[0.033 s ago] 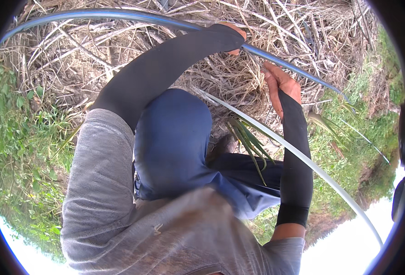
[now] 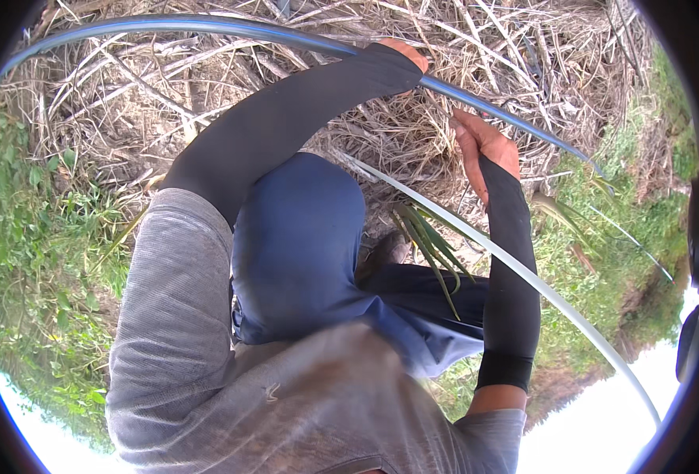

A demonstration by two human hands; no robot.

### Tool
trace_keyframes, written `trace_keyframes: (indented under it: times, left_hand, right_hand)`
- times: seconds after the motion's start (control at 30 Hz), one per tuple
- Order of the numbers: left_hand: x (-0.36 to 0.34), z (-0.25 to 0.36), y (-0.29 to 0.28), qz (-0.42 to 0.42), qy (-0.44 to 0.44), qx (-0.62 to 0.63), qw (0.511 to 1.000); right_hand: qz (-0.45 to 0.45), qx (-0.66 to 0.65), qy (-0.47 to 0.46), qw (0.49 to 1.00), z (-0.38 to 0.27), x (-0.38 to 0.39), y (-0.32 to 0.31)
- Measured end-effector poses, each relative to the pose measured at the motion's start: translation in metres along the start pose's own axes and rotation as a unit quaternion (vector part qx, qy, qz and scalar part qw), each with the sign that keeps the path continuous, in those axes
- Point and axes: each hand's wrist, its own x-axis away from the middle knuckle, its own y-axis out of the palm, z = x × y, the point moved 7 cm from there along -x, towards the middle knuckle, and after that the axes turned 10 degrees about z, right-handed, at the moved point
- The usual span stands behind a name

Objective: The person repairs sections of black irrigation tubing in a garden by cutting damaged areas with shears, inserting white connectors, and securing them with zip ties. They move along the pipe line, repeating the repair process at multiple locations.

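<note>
A dark, blue-striped pipe [image 2: 515,122] curves across the top of the view from left to right. My left hand [image 2: 406,54] is closed over it near the top middle, its fingers partly hidden by the black sleeve. Just right of there and below the pipe is my right hand [image 2: 487,144]. Its thumb and fingers are pressed together at the tips; whatever they pinch, if anything, is too small to make out. A pale, thin tube [image 2: 523,272] runs from beside my knee to the lower right, crossing in front of my right forearm.
Dry stalks and straw [image 2: 152,87] cover the ground under the pipe. My bent knee [image 2: 298,229] in blue trousers sits between my arms. A spiky green plant [image 2: 428,241] grows beside my boot [image 2: 385,254]. Green weeds [image 2: 41,261] stand on the left.
My left hand and forearm have shifted very slightly to the right along the pipe. My right hand keeps nearly the same place and grip.
</note>
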Motion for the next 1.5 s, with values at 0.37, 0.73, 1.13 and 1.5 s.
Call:
trace_keyframes:
  times: [0.37,0.73,1.13,1.5]
  left_hand:
    - [0.007,0.010,0.006,-0.225,-0.089,-0.030,0.970]
    - [0.036,-0.013,0.012,-0.392,-0.277,0.273,0.833]
    - [0.060,0.012,0.022,-0.215,-0.133,0.050,0.966]
    - [0.044,0.005,0.009,-0.053,-0.047,0.007,0.997]
  right_hand:
    - [0.017,-0.060,0.074,0.995,0.012,0.025,-0.005]
    - [-0.017,-0.056,0.084,0.995,0.017,0.031,-0.004]
    - [-0.048,-0.050,0.090,0.994,0.014,0.035,-0.007]
    - [-0.065,-0.054,0.045,0.995,0.010,0.024,0.004]
